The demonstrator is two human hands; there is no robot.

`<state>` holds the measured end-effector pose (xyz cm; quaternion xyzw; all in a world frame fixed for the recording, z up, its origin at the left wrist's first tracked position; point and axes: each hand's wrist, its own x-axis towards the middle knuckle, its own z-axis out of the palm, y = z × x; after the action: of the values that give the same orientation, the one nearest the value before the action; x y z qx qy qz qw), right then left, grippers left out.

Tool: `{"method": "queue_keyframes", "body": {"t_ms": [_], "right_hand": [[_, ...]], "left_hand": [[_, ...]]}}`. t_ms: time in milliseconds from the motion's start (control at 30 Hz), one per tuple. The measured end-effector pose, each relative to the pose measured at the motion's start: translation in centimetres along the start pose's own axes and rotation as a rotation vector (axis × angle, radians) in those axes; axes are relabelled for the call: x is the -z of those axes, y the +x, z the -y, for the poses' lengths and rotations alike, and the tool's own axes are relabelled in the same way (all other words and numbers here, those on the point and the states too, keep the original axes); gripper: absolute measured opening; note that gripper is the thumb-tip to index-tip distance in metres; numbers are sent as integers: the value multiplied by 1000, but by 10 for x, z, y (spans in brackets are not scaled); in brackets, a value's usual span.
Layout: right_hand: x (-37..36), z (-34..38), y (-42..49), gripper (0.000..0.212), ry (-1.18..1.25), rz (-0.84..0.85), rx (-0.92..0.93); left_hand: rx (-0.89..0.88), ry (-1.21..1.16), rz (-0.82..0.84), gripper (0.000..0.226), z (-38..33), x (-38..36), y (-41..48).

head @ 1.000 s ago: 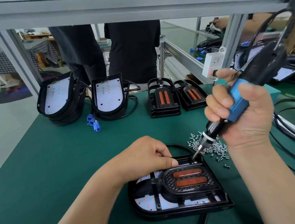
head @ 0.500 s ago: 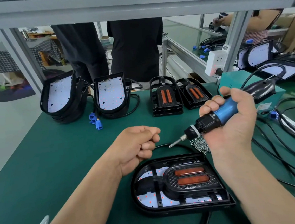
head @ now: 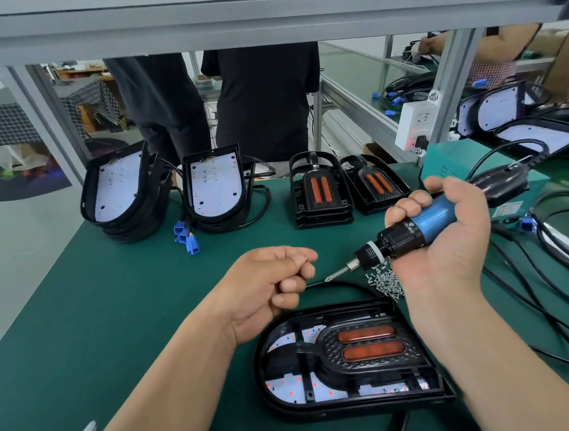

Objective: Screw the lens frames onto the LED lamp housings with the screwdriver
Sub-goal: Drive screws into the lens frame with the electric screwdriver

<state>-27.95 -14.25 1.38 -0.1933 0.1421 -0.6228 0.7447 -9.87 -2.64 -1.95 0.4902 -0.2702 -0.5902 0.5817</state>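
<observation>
A black LED lamp housing [head: 354, 405] lies flat on the green mat in front of me. A black lens frame [head: 368, 361] with two orange lenses sits in it. My right hand [head: 451, 252] grips a blue and black electric screwdriver [head: 431, 218] above the mat. Its bit points left and slightly down, towards my left hand [head: 268, 285]. That hand hovers above the housing's far left corner with its fingers curled and the thumb against the forefinger. I see nothing in it. A pile of small silver screws [head: 387, 282] lies just beyond the housing, under the screwdriver.
Two stacks of open housings [head: 119, 192] [head: 217, 187] with blue connectors [head: 187, 237] stand at the back left. Stacked lens frames [head: 320, 191] [head: 374, 181] stand at the back middle. Black cables [head: 555, 260] run along the right. People stand behind the bench.
The screwdriver has lifted off the housing and tilted until it lies nearly level. My left hand has left the lens frame, risen and curled. My view has shifted slightly.
</observation>
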Motion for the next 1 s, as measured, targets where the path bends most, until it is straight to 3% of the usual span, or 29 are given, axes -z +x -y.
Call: {"method": "queue_keyframes", "body": {"t_ms": [533, 1000], "right_hand": [[-5, 2, 1, 8, -9, -33, 29], [-5, 4, 1, 9, 12, -21, 48]], "left_hand": [[-49, 72, 81, 5, 1, -2, -4], [-9, 30, 120, 16, 0, 0, -3]]}}
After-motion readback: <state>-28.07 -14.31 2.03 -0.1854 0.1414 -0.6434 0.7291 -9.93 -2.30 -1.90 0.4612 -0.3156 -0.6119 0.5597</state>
